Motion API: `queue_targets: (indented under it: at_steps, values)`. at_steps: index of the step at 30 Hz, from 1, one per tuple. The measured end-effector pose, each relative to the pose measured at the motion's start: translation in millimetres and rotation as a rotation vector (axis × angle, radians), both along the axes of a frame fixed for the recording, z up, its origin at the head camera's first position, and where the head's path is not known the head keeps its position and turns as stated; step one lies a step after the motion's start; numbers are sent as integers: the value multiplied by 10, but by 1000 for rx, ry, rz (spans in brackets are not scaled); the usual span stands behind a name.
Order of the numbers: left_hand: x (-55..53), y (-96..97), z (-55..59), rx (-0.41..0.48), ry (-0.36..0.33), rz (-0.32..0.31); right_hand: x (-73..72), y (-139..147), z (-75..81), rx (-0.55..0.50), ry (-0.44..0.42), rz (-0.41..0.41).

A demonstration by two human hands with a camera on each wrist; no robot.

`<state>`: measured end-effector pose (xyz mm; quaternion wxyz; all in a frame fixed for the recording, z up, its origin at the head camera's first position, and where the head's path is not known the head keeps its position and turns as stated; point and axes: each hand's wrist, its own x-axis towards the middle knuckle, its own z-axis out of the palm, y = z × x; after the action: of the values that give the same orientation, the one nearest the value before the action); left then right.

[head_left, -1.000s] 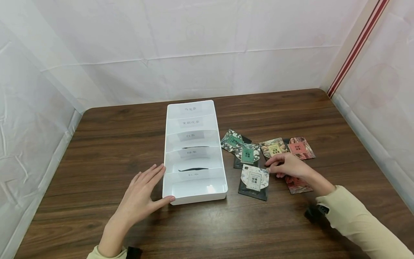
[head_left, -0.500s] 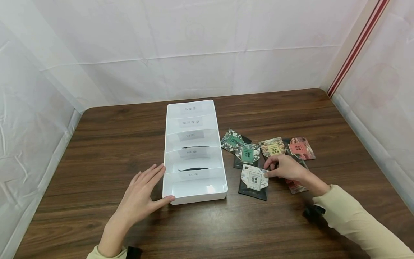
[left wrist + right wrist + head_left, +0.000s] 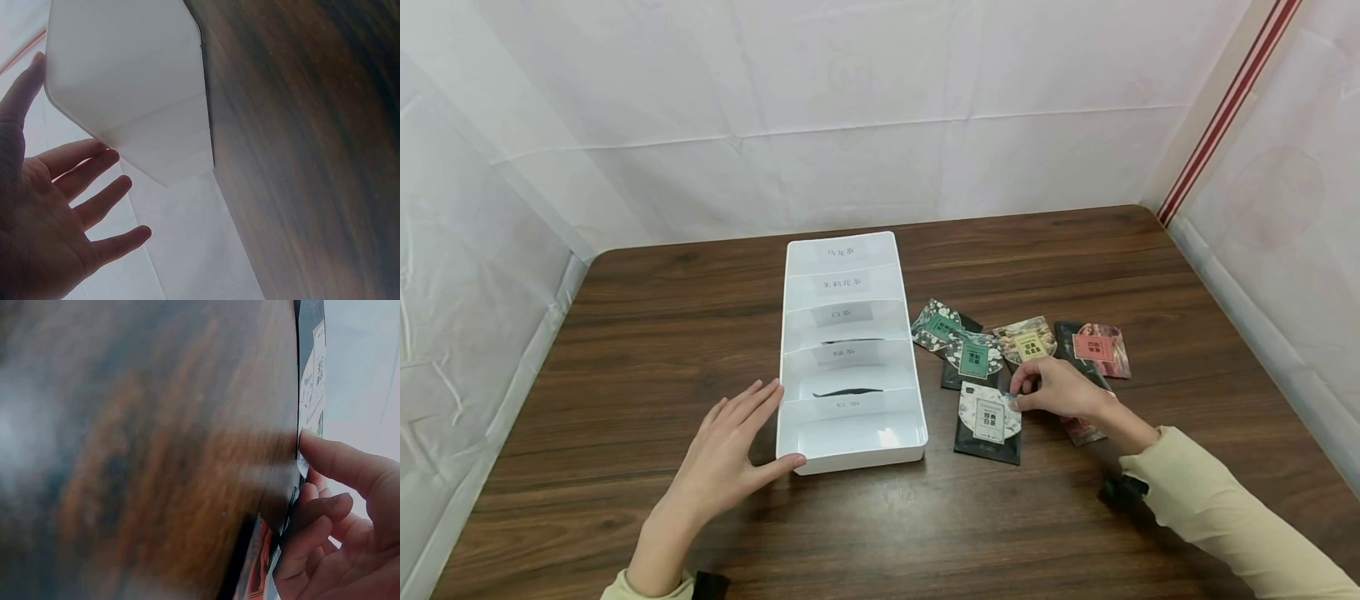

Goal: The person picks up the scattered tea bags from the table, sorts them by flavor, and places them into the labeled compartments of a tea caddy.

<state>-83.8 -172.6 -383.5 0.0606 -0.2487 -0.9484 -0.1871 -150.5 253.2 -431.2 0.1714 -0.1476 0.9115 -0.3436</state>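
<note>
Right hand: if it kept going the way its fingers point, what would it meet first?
The right hand points left, fingertips at the white-label packet. That packet comes first; beyond it stands the white tray. Whether the fingers already touch the packet is unclear.

White tray [image 3: 790, 350], dark wood-grain table [image 3: 1075, 533]

Your left hand [image 3: 722, 458] lies flat near the front edge of the worktop [image 3: 625, 350], fingers straight and spread, thumb reaching out to the right. Your right hand [image 3: 1060, 392] sits right of the worktop's middle, fingers curled, thumb and forefinger pinched together. Both forearms come in from the front edge, in pale sleeves.
</note>
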Motion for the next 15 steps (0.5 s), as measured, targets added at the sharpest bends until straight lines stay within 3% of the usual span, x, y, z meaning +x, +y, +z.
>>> queue_targets:
  at_steps: [6, 15]
  values:
    - [2, -3, -4, -3, 4, 0, -5, -15, 13, -18, 11, 11]
    - [7, -2, 1, -2, 1, 1, -35, 16, 80, -197, -165, -61]
